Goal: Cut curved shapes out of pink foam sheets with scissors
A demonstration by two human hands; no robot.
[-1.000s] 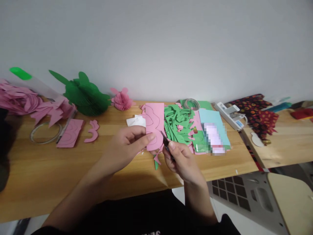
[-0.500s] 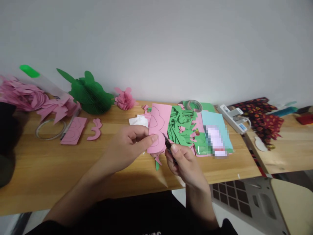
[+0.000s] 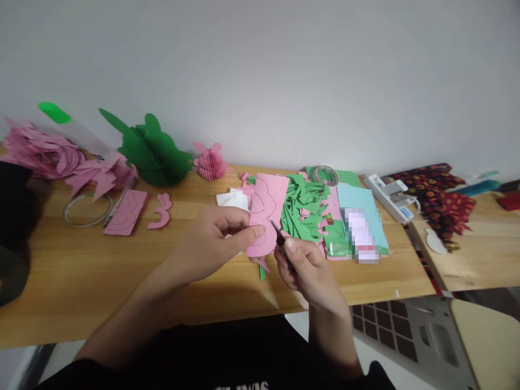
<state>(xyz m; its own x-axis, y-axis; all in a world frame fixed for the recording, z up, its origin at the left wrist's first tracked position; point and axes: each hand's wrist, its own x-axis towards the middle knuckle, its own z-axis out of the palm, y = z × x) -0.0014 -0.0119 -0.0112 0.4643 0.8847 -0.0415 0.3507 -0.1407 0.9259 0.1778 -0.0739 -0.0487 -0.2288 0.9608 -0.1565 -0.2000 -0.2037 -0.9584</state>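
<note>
The left hand (image 3: 227,233) is closed in a pinch, thumb on top, on the left side of a pink paper sheet (image 3: 270,197) marked with curved outlines. The sheet is held above the desk (image 3: 195,309), in front of a heap of green paper offcuts (image 3: 303,206). From where I stand, the number of layers cannot be told.

The right hand (image 3: 298,257) is wrapped around a black-handled cutting tool (image 3: 281,241), probably scissors; its grip is mostly hidden by the fingers. The tip lies at the sheet's right edge, by the notch above the rounded lower lobe. Blade opening cannot be confirmed.

Caution: the following faults appear possible.

1. Overcut. The notch is a tight turn; if the sheet is not rotated with the blades, the tip may run past the drawn line into the lobe.
2. Slippage. Only one side is gripped, so the free upper corner could flex or, if layered, let the layers shift and cut unevenly.
3. Finger contact. The left thumb is near the cutting path; a long stroke toward it could nick the skin.
4. Snagging. A pink scrap (image 3: 265,265) hangs below the sheet and could catch on the blades.
</note>
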